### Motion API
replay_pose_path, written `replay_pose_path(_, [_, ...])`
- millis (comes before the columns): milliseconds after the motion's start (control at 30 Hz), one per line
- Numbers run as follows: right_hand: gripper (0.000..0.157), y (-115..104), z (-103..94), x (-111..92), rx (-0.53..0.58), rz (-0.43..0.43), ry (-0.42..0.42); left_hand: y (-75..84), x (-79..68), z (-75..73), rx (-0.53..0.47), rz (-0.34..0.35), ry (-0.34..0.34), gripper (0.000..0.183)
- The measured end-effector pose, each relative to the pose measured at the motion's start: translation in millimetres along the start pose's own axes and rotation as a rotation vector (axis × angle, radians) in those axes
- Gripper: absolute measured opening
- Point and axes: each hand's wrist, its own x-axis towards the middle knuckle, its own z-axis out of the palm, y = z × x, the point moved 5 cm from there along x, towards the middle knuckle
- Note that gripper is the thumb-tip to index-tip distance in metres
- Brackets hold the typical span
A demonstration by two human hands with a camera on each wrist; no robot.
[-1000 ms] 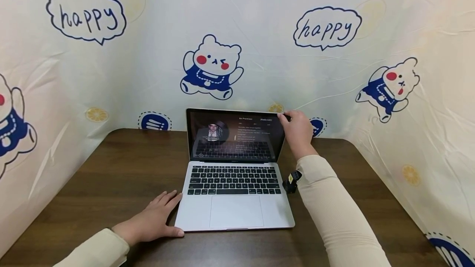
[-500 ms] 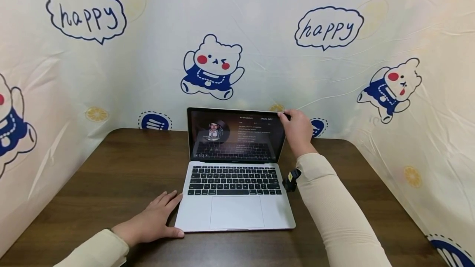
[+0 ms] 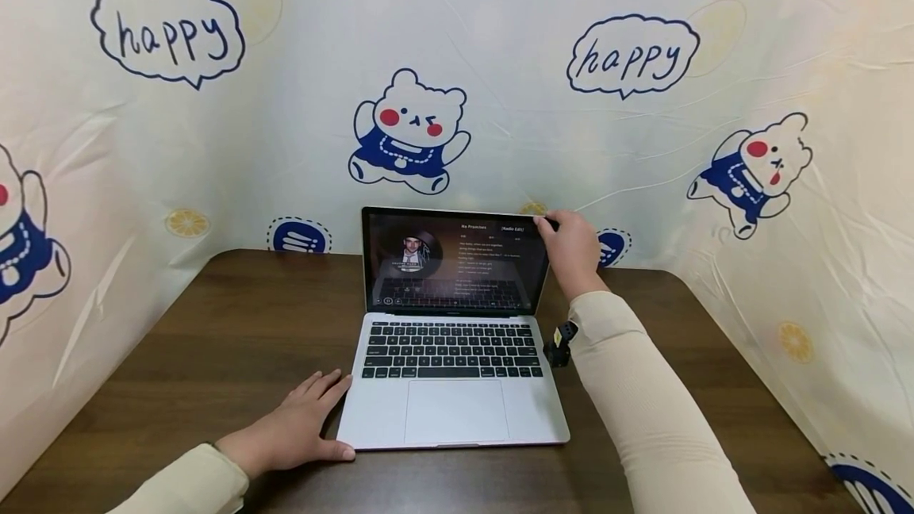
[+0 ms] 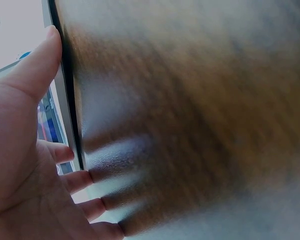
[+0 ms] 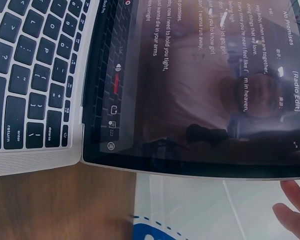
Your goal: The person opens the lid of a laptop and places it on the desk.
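A silver laptop [image 3: 457, 411] stands unfolded on the table, its screen [image 3: 493, 260] lit with a music player and lyrics. My right hand [image 3: 574, 252] holds the lid's top right corner, thumb in front and fingers behind the edge. Two of its fingertips [image 5: 292, 215] show past the lid's rim in the right wrist view. My left hand [image 3: 293, 425] lies spread beside the laptop's front left corner. Its thumb touches the base's edge near the front, and its fingers rest on the table along the left side. The left wrist view has the same thumb [image 4: 42, 62] against the base's edge.
The brown wooden table [image 3: 214, 339] extends around the laptop. Behind and at both sides hangs a pale curtain [image 3: 514, 133] printed with bears and "happy" bubbles. A small black camera [image 3: 562, 346] is worn at my right wrist, close to the laptop's right side.
Both hands keep their places on the laptop and table. The lyrics on the screen have scrolled slightly, and the head view has shifted a little.
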Motion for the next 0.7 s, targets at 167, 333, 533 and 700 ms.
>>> replay_pose_path(167, [0.036, 0.6, 1.3, 1.4, -0.004, 0.01, 0.003, -0.4, 1.0, 0.8, 0.002, -0.004, -0.001, 0.106])
replay_pose_path(333, [0.036, 1.6, 2.4, 3.5, 0.0, 0.021, 0.004, -1.0, 2.6, 0.8, 0.0, -0.014, -0.002, 0.106])
replay_pose_path(533, [0.035, 2.9, 3.8, 6.3, 0.009, 0.021, 0.007, -1.2, 3.5, 0.9, -0.003, -0.022, -0.007, 0.106])
replay_pose_path(700, [0.034, 4.8, 5.1, 8.3, 0.012, 0.01, 0.01, -0.3, 2.9, 0.6, -0.008, -0.028, -0.014, 0.106])
